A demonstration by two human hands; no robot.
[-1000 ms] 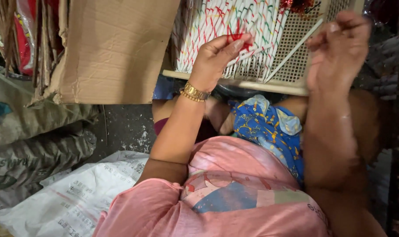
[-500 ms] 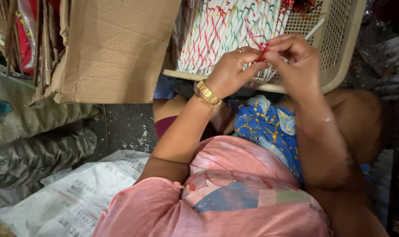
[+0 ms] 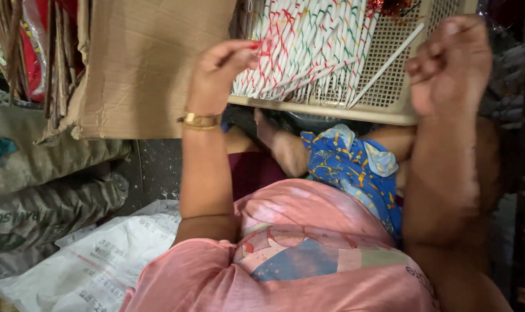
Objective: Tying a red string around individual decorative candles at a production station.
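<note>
Our left hand [image 3: 219,72] is raised with thumb and fingertips pinched on a bit of red thread [image 3: 261,47], just in front of the sticks [image 3: 300,49]. The thread is thin and blurred, and we cannot follow where it runs. A gold bangle [image 3: 199,121] circles that wrist. Our right hand [image 3: 450,63] is up at the same height, well apart from the left, curled into a loose fist. What it holds, if anything, we cannot tell, since the fingers fold away from us.

The sticks are white, wound with red and green, and lie packed side by side in a beige mesh tray [image 3: 398,92]. Their long axes run from the near rim up and away from us, slightly fanned. Their far ends are cut off by the top edge. One plain white stick [image 3: 386,62] lies slanted across the bare mesh, from lower left to upper right. A red tuft [image 3: 386,7] sits at the top, half out of view.

The tray rests over our lap, above blue patterned cloth [image 3: 355,170] and our pink shirt [image 3: 285,260]. Our right forearm hides part of the tray's right side. To the left a cardboard box [image 3: 144,63] stands touching the tray, and under it lie grey and white sacks [image 3: 54,202].
</note>
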